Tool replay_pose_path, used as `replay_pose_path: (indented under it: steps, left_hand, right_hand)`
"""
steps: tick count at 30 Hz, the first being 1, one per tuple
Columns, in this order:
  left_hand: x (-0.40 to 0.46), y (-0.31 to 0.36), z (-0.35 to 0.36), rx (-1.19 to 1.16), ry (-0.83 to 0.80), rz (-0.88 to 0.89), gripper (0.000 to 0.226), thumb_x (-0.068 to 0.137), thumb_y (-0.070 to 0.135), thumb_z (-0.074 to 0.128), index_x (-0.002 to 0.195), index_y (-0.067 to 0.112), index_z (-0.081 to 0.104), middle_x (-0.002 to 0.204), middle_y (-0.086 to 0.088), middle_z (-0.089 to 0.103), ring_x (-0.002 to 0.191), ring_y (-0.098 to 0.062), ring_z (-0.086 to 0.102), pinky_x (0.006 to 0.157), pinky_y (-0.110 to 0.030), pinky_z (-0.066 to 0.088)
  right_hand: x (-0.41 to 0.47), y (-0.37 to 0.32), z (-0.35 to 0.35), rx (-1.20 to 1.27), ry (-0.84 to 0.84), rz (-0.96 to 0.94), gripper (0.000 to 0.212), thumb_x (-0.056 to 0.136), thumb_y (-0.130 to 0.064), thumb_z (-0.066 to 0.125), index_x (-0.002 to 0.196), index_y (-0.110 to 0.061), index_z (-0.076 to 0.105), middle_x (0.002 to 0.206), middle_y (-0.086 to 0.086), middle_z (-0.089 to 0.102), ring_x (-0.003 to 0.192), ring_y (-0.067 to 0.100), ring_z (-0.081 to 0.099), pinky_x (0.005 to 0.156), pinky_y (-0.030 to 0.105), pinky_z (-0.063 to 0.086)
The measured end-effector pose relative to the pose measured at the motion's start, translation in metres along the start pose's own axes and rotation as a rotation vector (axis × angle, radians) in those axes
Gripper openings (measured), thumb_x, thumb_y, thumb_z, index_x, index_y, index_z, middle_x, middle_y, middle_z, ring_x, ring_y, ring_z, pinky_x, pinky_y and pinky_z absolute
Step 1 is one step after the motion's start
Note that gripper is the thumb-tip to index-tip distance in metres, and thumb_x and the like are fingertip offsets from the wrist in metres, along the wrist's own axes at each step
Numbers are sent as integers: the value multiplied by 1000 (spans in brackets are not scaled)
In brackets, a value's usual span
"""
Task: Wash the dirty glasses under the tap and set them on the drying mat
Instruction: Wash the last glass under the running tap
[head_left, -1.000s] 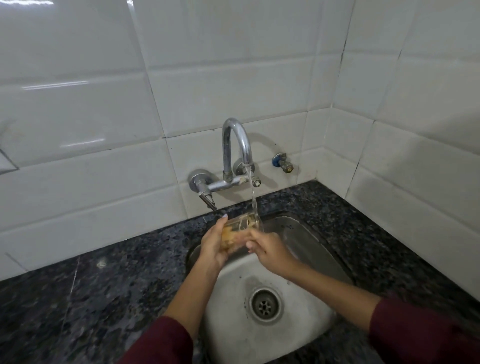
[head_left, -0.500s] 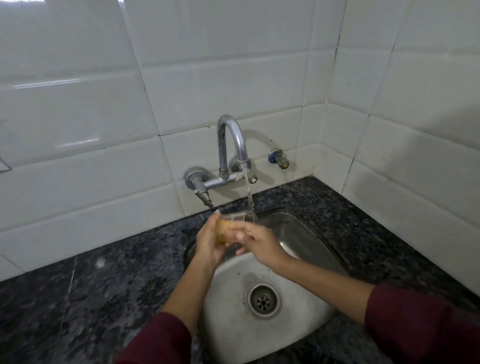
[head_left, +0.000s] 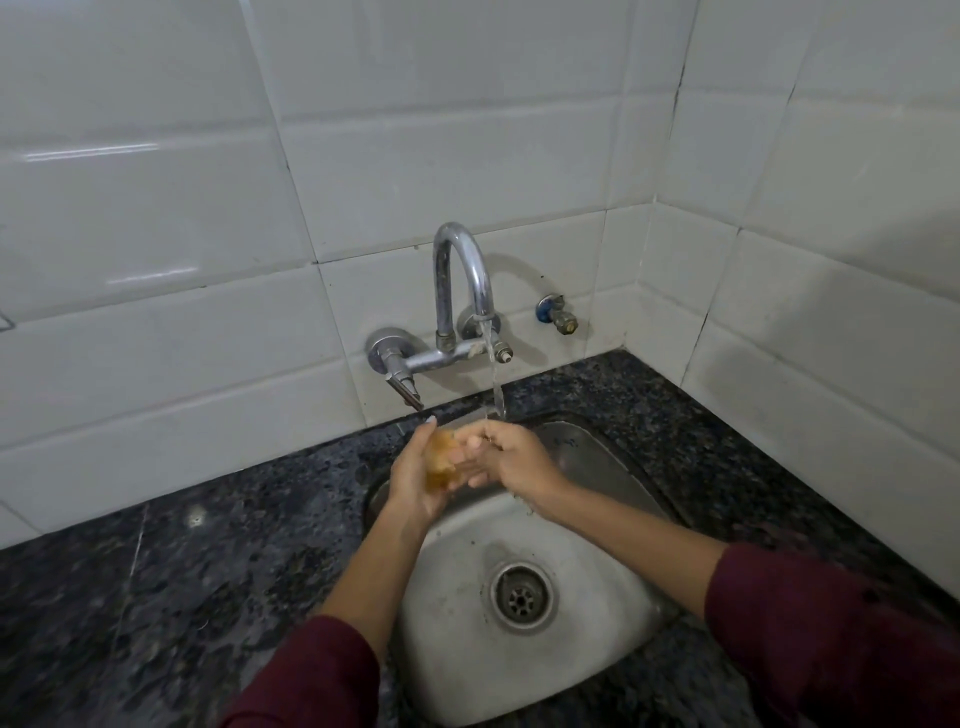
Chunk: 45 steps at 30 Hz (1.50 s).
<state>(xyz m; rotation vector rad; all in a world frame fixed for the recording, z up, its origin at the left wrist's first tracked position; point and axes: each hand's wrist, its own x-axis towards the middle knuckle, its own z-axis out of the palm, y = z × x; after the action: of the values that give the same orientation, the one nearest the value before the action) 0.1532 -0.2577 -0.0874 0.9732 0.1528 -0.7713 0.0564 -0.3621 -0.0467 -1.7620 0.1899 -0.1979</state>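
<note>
Tilted further over since half a second ago: glass (head_left: 441, 460) now lying more on its side between the hands, nudged slightly toward 9 o'clock of the falling water.

At 9 o'clock, dark speckled desk (head_left: 156, 597), running from the white wall tiles (head_left: 156, 338) down to the near edge of view, broad and flat right up to the sink rim. Maroon left sleeve (head_left: 306, 675) rising from 6 o'clock over that rim.

Left hand (head_left: 415, 483) cupped under and around the amber-tinted glass, fingers curled up its far side, holding it above the back part of the steel sink (head_left: 597, 649). Right hand (head_left: 511, 457) pressed against the glass from the 3 o'clock side, fingers (head_left: 475, 441) curled onto it; glass mostly hidden between the two, mouth direction hard to tell. Both hands held off the basin floor, with the drain (head_left: 522, 592) open below them at 6 o'clock.

At 12 o'clock, chrome tap (head_left: 462, 291) fixed to the wall, thin stream (head_left: 493, 374) dropping just beyond the right hand's knuckles. Small blue-capped valve (head_left: 556, 314) at 1 o'clock of the tap.

At 3 o'clock, right sleeve (head_left: 831, 634) crossing the sink's rim, then a narrower strip of desk ending at the tiled side wall (head_left: 831, 312), corner closing in behind the sink.
</note>
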Motion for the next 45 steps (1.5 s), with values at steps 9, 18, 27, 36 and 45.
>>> replay_pose_path:
  steps: [9, 18, 27, 36, 45]
  left_hand:
    - [6, -3, -10, 82, 90, -188, 38, 91, 38, 57, 115, 9, 59, 98, -18, 70, 90, -33, 67, 70, -49, 58]
    - [9, -10, 1, -7, 54, 22, 48, 80, 35, 67, 113, 1, 62, 100, -19, 68, 73, -29, 68, 64, -37, 58]
    - [13, -7, -2, 45, 0, -85, 34, 91, 39, 54, 98, 7, 62, 76, -12, 73, 64, -25, 70, 57, -36, 59]
    - [8, -9, -7, 75, -8, -77, 39, 92, 38, 55, 106, 2, 63, 96, -18, 70, 82, -30, 68, 70, -42, 58]
    - [0, -19, -17, 359, -56, -116, 30, 91, 29, 55, 107, 7, 67, 114, -27, 65, 81, -26, 67, 75, -38, 55]
  right_hand:
    - [14, 41, -44, -1114, -399, -419, 39, 92, -19, 54, 131, -17, 53, 140, 5, 51, 128, 21, 48, 103, 36, 37]
    - [-3, 20, -2, 17, -36, 21, 18, 96, -15, 49, 109, -11, 61, 109, 13, 68, 94, 22, 67, 81, 35, 57]
    - [8, 26, -36, -622, -227, -260, 30, 89, -13, 58, 119, -18, 63, 120, 6, 66, 107, 17, 62, 91, 29, 48]
    - [-1, 34, -32, -703, -335, -298, 33, 93, -13, 53, 126, -15, 56, 128, 7, 60, 118, 18, 55, 95, 25, 43]
    - [9, 22, -47, -278, -240, -83, 10, 88, -13, 60, 90, -9, 69, 80, -1, 71, 75, 6, 65, 70, 21, 51]
